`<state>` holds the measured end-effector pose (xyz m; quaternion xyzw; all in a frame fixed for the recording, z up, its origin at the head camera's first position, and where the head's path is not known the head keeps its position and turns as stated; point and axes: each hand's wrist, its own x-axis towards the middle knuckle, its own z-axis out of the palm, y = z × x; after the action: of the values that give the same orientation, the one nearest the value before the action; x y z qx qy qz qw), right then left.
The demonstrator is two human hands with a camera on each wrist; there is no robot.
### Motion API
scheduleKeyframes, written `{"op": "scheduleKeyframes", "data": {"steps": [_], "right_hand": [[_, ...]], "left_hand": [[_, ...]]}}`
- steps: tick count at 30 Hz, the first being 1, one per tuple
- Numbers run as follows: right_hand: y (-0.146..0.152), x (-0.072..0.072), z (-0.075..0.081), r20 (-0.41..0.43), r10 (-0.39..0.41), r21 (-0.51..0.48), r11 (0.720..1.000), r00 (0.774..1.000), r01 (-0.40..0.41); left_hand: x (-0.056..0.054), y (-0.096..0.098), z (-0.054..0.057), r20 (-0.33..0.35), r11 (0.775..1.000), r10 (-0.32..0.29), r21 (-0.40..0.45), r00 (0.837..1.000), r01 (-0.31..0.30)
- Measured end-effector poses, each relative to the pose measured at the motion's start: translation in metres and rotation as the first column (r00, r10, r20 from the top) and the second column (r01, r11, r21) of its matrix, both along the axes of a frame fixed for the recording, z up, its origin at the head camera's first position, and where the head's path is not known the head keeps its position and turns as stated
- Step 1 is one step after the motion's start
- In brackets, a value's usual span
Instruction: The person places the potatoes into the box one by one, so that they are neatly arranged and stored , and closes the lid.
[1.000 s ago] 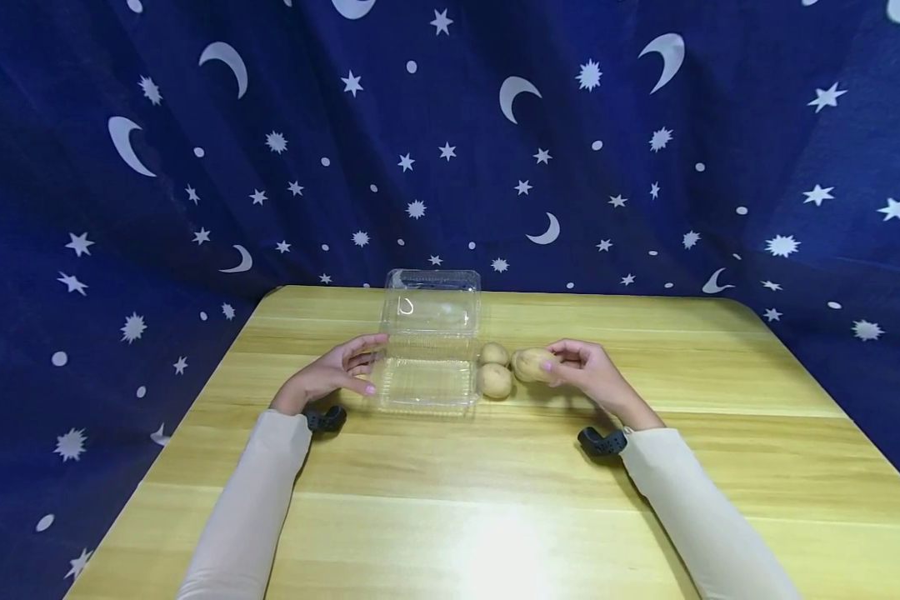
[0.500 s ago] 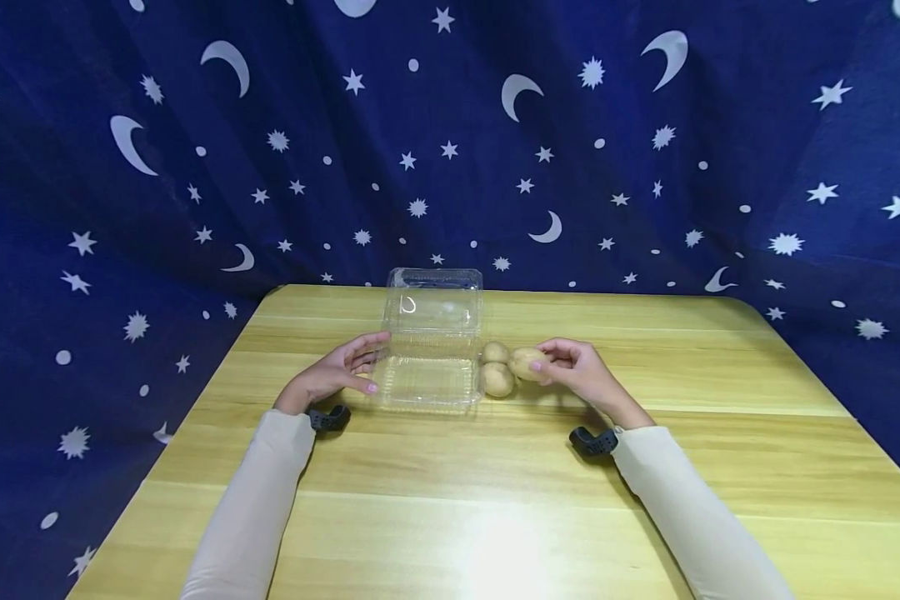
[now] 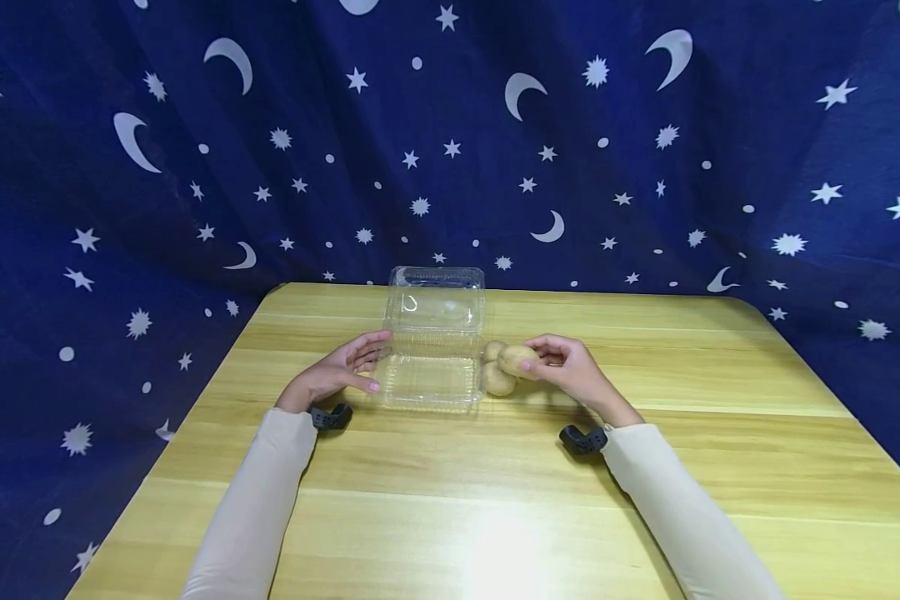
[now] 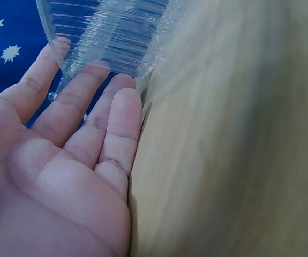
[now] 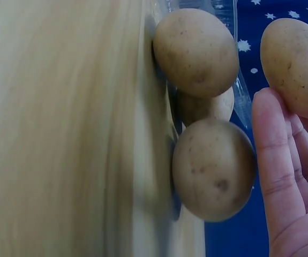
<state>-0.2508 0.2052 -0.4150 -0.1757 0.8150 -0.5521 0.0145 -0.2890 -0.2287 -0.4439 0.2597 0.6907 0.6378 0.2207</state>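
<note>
A clear plastic clamshell box point(image 3: 437, 307) stands with its lid raised on the table. My left hand point(image 3: 336, 372) is at its left side, fingers extended; in the left wrist view the fingertips meet the ribbed plastic wall point(image 4: 108, 40). Between thumb and fingers my right hand point(image 3: 576, 372) holds a potato point(image 3: 515, 360), raised above the table beside the box. Below it, one potato point(image 3: 499, 382) sits at the box's right side, with another point(image 3: 492, 350) behind. The right wrist view shows a further potato point(image 5: 213, 170) on the table, nearest that wrist.
The wooden table point(image 3: 450, 467) has its far edge a short way behind the box. A dark blue curtain point(image 3: 465, 108) with white moons and stars hangs behind. Each wrist wears a black band point(image 3: 583, 439).
My right hand has moved left with the potato, which now overlaps the potatoes beside the box. The left hand keeps its place at the box.
</note>
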Motion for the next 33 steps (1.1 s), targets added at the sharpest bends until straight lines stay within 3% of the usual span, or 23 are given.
{"op": "scheduleKeyframes", "data": {"steps": [27, 33], "right_hand": [[-0.029, -0.002, 0.005, -0.031, 0.026, -0.031, 0.999, 0.999, -0.027], [-0.037, -0.002, 0.007, -0.041, 0.027, -0.034, 0.999, 0.999, -0.029]], "left_hand": [[-0.002, 0.000, -0.001, -0.003, 1.000, 0.002, 0.004, 1.000, -0.002], [-0.002, -0.002, -0.003, -0.037, 1.000, -0.014, 0.003, 0.999, 0.014]]}}
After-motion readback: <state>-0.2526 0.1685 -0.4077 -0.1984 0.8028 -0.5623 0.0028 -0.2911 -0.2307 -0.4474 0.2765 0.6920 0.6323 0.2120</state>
